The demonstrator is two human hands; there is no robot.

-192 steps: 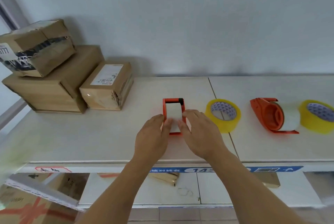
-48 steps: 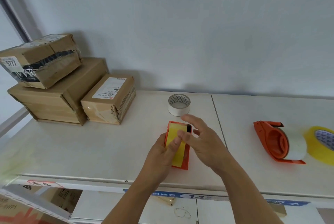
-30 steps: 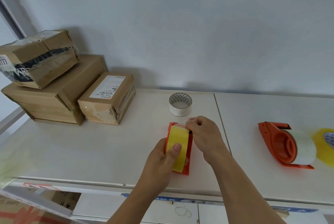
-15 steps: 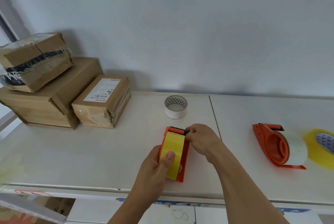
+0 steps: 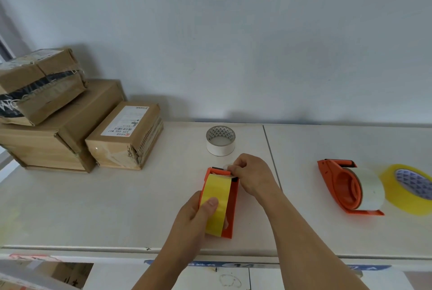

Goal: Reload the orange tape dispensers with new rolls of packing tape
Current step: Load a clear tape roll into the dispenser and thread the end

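An orange tape dispenser (image 5: pixel 230 210) stands on the white table (image 5: pixel 105 207) near its front edge, with a yellow tape roll (image 5: pixel 216 193) seated in it. My left hand (image 5: pixel 195 215) grips the dispenser and roll from the left, thumb pressed on the yellow tape. My right hand (image 5: pixel 251 176) pinches the loose end of the tape at the dispenser's far end, by the black cutter. A used white tape core (image 5: pixel 220 141) sits behind. To the right lies a second orange dispenser (image 5: pixel 339 184) holding a pale, nearly clear roll (image 5: pixel 371 190), with another yellow roll (image 5: pixel 406 188) beside it.
Three cardboard parcels (image 5: pixel 58 121) are stacked at the back left against the wall. A seam (image 5: pixel 271 156) splits the table top just right of my hands. Below the front edge is a lower shelf with labels and boxes (image 5: pixel 58 273).
Over the last second my right hand has drawn the tape end up over the dispenser's far end. My left hand has kept its grip on the dispenser. The view shifted slightly.
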